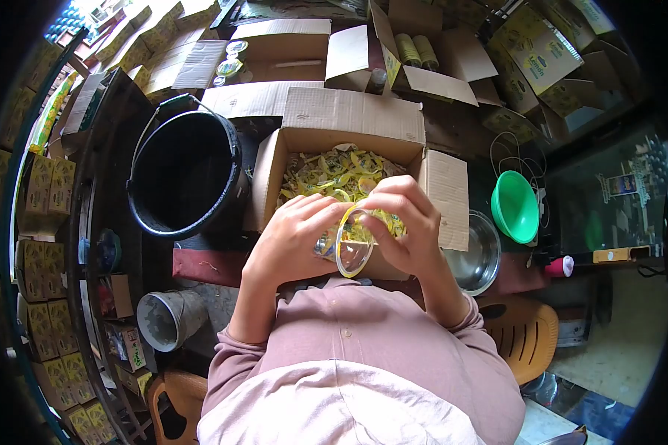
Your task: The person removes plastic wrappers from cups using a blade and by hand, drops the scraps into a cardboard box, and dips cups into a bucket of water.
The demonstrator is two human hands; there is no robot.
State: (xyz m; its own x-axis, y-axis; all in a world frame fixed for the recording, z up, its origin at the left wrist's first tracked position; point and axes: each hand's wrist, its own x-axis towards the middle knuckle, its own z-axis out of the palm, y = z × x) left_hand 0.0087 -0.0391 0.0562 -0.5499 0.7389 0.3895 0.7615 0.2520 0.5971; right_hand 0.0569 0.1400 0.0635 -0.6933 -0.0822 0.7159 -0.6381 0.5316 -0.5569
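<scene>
A clear round plastic tub [356,256] with a yellow band at its rim is held on its side in front of my chest. My left hand [293,231] wraps around its left side, fingers curled. At the upper right of the rim, my right hand [404,222] is closed, thumb and fingers pinching the yellow edge. Whether the right fingers grip the tub itself or only a strip of the band cannot be told. Just behind both hands, an open cardboard box [266,178] holds a heap of yellow printed strips [334,167]; my hands partly hide its front.
Left of the box stands a black bucket [145,178], with a grey bucket [148,322] lower down. To the right are a green bowl [515,208] and a steel basin [490,256]. Another open carton [282,52] lies behind. Yellow cartons [44,259] line the left shelves.
</scene>
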